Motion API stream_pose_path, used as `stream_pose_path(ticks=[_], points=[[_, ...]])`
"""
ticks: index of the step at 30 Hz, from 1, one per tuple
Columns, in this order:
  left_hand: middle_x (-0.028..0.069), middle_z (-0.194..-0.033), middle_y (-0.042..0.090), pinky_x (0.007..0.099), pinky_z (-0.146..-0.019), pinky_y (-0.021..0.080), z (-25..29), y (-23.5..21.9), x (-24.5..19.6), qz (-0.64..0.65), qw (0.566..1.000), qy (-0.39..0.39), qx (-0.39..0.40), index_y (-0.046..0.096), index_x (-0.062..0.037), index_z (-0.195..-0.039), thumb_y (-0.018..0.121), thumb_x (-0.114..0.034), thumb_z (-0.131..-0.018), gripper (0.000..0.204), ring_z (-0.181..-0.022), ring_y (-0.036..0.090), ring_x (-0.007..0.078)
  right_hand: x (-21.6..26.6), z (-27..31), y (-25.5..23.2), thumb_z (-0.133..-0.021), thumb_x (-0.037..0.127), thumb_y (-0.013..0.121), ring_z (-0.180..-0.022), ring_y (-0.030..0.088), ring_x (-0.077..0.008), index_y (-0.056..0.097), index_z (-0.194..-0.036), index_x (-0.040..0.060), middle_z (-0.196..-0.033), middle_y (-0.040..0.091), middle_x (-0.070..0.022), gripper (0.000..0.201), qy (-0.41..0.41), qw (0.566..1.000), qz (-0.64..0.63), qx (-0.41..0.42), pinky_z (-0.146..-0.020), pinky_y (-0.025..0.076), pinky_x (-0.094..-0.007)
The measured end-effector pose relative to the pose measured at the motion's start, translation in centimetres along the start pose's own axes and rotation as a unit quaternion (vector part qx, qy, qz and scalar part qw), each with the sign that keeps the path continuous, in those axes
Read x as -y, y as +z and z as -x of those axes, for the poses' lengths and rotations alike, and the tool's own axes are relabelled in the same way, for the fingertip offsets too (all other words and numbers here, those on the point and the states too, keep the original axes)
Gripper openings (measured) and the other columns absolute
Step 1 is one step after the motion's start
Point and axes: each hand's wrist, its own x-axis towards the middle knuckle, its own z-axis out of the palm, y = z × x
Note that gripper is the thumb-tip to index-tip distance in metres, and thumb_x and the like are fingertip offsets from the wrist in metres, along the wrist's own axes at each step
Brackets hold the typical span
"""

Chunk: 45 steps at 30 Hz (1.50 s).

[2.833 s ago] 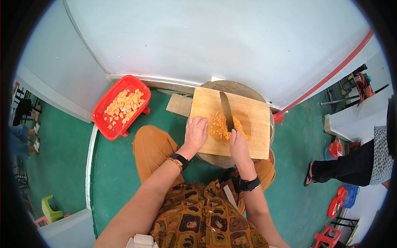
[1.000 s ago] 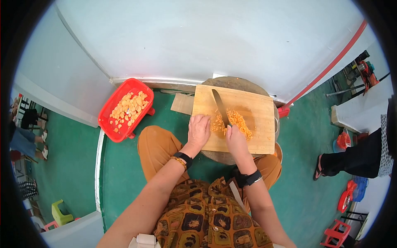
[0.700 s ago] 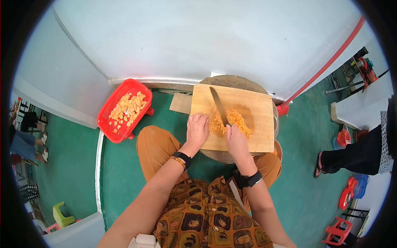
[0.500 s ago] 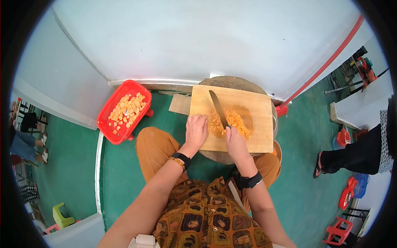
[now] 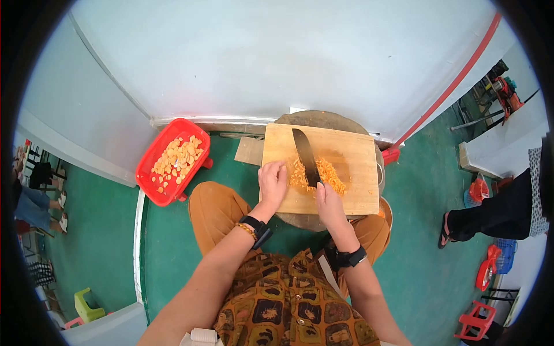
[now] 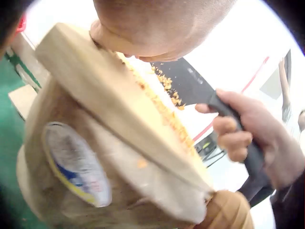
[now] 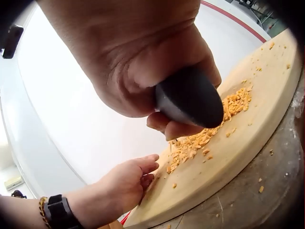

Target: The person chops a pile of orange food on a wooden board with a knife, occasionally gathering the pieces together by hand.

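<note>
Two hands on the job: right hand (image 5: 326,198) grips knife (image 5: 305,157) over carrot bits (image 5: 329,172); left hand (image 5: 272,181) flat, fingers relaxed on board (image 5: 352,161); I'd keep those fingertips clear of the blade.

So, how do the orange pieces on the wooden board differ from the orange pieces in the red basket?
The orange pieces on the cutting board are chopped fine, like small crumbs; the pieces in the red basket are larger, flat slices. The board pieces form one tight heap beside the knife, which the right hand grips, with the left hand beside the heap; the basket pieces lie spread out, away from both hands. Both look the same orange colour.
</note>
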Motion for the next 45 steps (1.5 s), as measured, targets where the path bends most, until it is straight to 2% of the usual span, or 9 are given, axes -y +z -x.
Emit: stream_pose_path(ticks=[2,5,8,13,20,25,28,40,45], points=[[0.0088,-0.103,0.063,0.0302,-0.086,0.044,-0.5,1.2,0.1,0.121,0.986,-0.114,0.010,0.065,-0.0025,-0.112,0.063,-0.015,-0.092,0.024,-0.094,0.058,0.0180,-0.4,0.2,0.0,-0.102,0.030,0.044,-0.057,0.058,-0.0408,0.055,-0.092,-0.0023,-0.068,0.059,-0.0241,0.036,-0.028,0.999,-0.020,-0.019,-0.055,0.047,-0.0470],[0.0067,-0.109,0.062,0.0286,-0.085,0.046,-0.9,4.0,0.3,0.353,0.909,-0.220,-0.015,0.054,0.0004,-0.129,0.064,-0.021,-0.094,0.043,-0.100,0.057,0.0139,0.0,0.5,-0.3,-0.103,0.034,0.042,-0.045,0.052,-0.0240,0.057,-0.095,0.0012,-0.062,0.053,-0.0110,0.037,0.097,0.981,-0.161,0.043,-0.044,0.045,-0.0376],[0.0075,-0.118,0.061,0.0296,-0.086,0.047,-0.8,1.8,-5.1,0.387,0.863,-0.315,0.076,0.041,0.0012,-0.138,0.065,-0.020,-0.093,0.055,-0.106,0.057,0.0149,0.5,0.9,-0.4,-0.104,0.039,0.038,-0.038,0.040,-0.0077,0.056,-0.101,0.0069,-0.063,0.048,0.0011,0.037,0.195,0.916,-0.347,0.057,-0.035,0.038,-0.0242],[0.0072,-0.110,0.066,0.0334,-0.066,0.059,-0.6,1.8,-5.0,0.535,0.731,-0.353,0.234,0.049,-0.0063,-0.129,0.065,0.001,-0.088,0.045,-0.091,0.066,0.0191,1.6,1.6,-2.1,-0.103,0.045,0.036,-0.040,0.039,-0.0082,0.053,-0.100,0.0101,-0.063,0.046,0.0012,0.039,0.263,0.850,-0.446,0.097,-0.037,0.038,-0.0251],[0.0115,-0.102,0.068,0.0371,-0.069,0.060,-1.1,1.3,-5.0,0.533,0.709,-0.360,0.289,0.047,-0.0038,-0.129,0.066,0.003,-0.087,0.047,-0.086,0.068,0.0216,-0.1,3.3,-3.1,-0.104,0.041,0.036,-0.041,0.040,-0.0090,0.054,-0.104,0.0078,-0.064,0.045,0.0004,0.038,0.260,0.822,-0.494,0.115,-0.038,0.038,-0.0257],[0.0078,-0.098,0.066,0.0266,-0.071,0.054,-1.8,2.4,-3.0,0.496,0.739,-0.412,0.196,0.043,-0.0014,-0.137,0.070,0.000,-0.085,0.058,-0.084,0.065,0.0159,0.5,3.0,-3.9,-0.105,0.041,0.034,-0.042,0.040,-0.0081,0.055,-0.106,0.0073,-0.064,0.045,0.0015,0.040,0.249,0.837,-0.462,0.155,-0.040,0.039,-0.0250],[0.0065,-0.099,0.066,0.0248,-0.071,0.053,-2.5,2.6,-2.7,0.527,0.732,-0.361,0.237,0.045,-0.0008,-0.136,0.071,0.000,-0.084,0.058,-0.085,0.064,0.0142,-0.7,3.4,-4.0,-0.105,0.040,0.033,-0.042,0.040,-0.0081,0.055,-0.105,0.0073,-0.064,0.045,0.0016,0.040,0.237,0.840,-0.462,0.159,-0.040,0.040,-0.0250],[0.0072,-0.096,0.065,0.0242,-0.070,0.055,-3.7,4.1,-2.8,0.552,0.723,-0.401,0.109,0.062,-0.0020,-0.104,0.062,-0.004,-0.093,0.010,-0.082,0.064,0.0150,-1.2,4.8,-5.7,-0.104,0.042,0.036,-0.044,0.041,-0.0081,0.055,-0.107,0.0065,-0.065,0.046,0.0013,0.041,0.243,0.848,-0.451,0.137,-0.041,0.040,-0.0250],[0.0063,-0.101,0.065,0.0278,-0.073,0.055,-1.0,4.2,-3.2,0.552,0.702,-0.416,0.174,0.060,-0.0042,-0.109,0.053,-0.020,-0.100,0.019,-0.091,0.063,0.0161,-0.9,3.5,-5.2,-0.103,0.045,0.037,-0.044,0.042,-0.0077,0.056,-0.107,0.0089,-0.065,0.046,0.0016,0.041,0.233,0.829,-0.496,0.112,-0.040,0.041,-0.0255]])
